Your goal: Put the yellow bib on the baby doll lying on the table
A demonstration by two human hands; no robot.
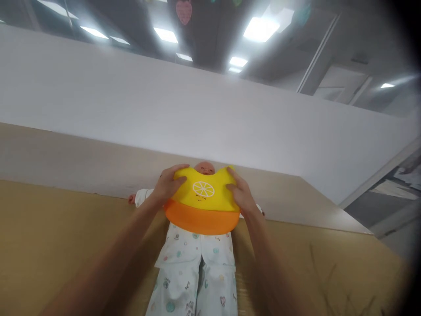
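A baby doll (pixel 197 263) in white patterned pyjamas lies on its back on a tan surface (pixel 66 237), head toward the wall. A yellow bib (pixel 204 197) with an orange pocket and a lemon-slice face covers the doll's chest and hides most of its head. My left hand (pixel 167 184) grips the bib's upper left corner, thumb on the front. My right hand (pixel 240 191) grips the upper right corner the same way. Both arms reach forward from the bottom of the view.
A low wooden ledge (pixel 82 158) runs behind the doll, below a white partition wall (pixel 164 105). The ledge ends at the right near a grey floor area (pixel 388 210). Ceiling lights shine above.
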